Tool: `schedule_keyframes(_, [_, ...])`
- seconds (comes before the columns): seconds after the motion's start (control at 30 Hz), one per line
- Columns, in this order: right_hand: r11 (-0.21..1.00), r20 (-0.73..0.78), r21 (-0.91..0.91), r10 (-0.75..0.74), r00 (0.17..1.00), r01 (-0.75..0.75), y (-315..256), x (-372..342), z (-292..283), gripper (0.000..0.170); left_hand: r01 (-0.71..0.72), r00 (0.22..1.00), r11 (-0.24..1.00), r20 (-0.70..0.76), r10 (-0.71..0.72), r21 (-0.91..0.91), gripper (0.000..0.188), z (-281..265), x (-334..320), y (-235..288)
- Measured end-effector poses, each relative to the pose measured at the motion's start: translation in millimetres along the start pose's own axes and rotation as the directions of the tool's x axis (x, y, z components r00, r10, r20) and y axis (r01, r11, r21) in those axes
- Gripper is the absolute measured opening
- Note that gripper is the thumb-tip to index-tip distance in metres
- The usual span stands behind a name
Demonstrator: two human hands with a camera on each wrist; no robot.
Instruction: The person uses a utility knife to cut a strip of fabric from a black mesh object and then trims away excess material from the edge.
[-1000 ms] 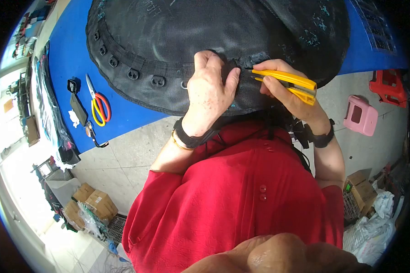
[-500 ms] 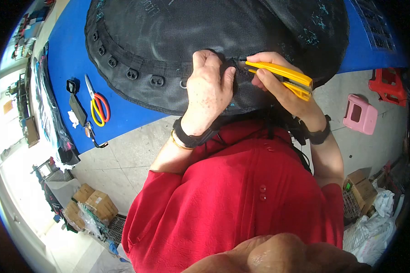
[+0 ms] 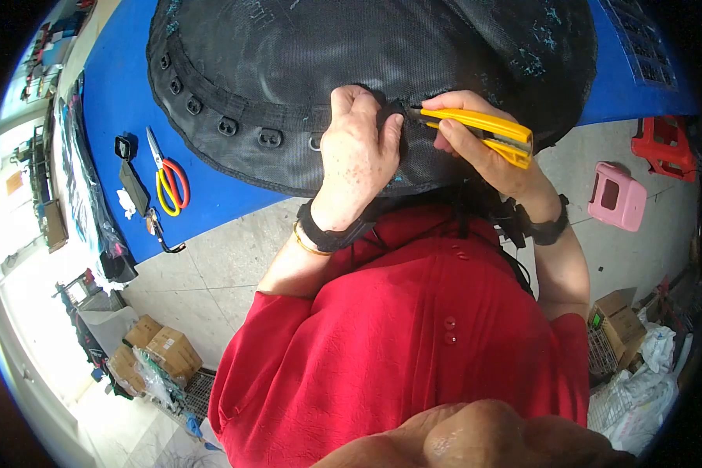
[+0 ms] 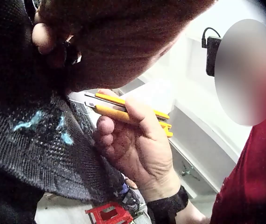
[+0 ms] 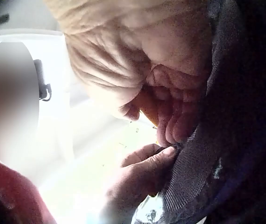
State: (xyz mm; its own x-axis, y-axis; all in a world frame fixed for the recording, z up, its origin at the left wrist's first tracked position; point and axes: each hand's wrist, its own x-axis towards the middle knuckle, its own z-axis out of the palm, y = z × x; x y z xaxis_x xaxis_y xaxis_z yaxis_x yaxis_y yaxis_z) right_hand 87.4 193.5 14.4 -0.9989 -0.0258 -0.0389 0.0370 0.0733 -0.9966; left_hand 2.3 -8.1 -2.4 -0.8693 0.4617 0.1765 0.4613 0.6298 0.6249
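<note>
My left hand (image 3: 359, 152) pinches a fold of the rounded black mesh fabric (image 3: 304, 70); my right hand (image 3: 501, 168) grips the yellow-handled metal snips (image 3: 483, 122), tips nearer my left hand than a second ago. The fabric lies across the blue tabletop (image 3: 117, 101), beside unmoved red-and-yellow-handled scissors (image 3: 164, 165).

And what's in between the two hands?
In the head view, the tips of the yellow snips and some black mesh fabric lie between the left hand and right hand.
</note>
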Motion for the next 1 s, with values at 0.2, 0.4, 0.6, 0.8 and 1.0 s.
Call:
schedule_keyframes(0.2, [0.998, 0.015, -0.059, -0.036, 0.999, 0.037, -3.4, -3.1, -2.3, 0.026, -0.061, 0.998, 0.998, -0.007, 0.061, 0.006, 0.029, 1.9, -1.2, -3.7])
schedule_keyframes(0.4, [0.993, 0.019, -0.115, -0.012, 1.000, 0.014, -5.7, -8.8, -5.0, 0.025, -0.060, 0.998, 0.998, -0.015, 0.060, 0.000, 0.028, 2.5, -1.3, -4.2])
schedule_keyframes(0.6, [0.997, -0.022, -0.073, -0.012, 1.000, 0.011, -2.4, -12.0, -2.7, 0.025, -0.054, 0.998, 0.999, -0.039, 0.053, -0.006, 0.024, 2.1, -0.1, -1.6])
schedule_keyframes(0.8, [0.996, -0.018, -0.018, 0.082, 0.996, -0.082, -1.8, -11.0, -3.1, 0.025, -0.070, 0.996, 0.998, -0.054, 0.069, -0.008, 0.021, 3.4, 0.5, -4.8])
schedule_keyframes(1.0, [0.997, -0.049, 0.060, 0.042, 0.998, -0.039, -3.8, -4.0, 5.1, 0.024, -0.005, 0.999, 1.000, -0.038, 0.004, -0.022, 0.018, 1.9, 2.0, -0.9])
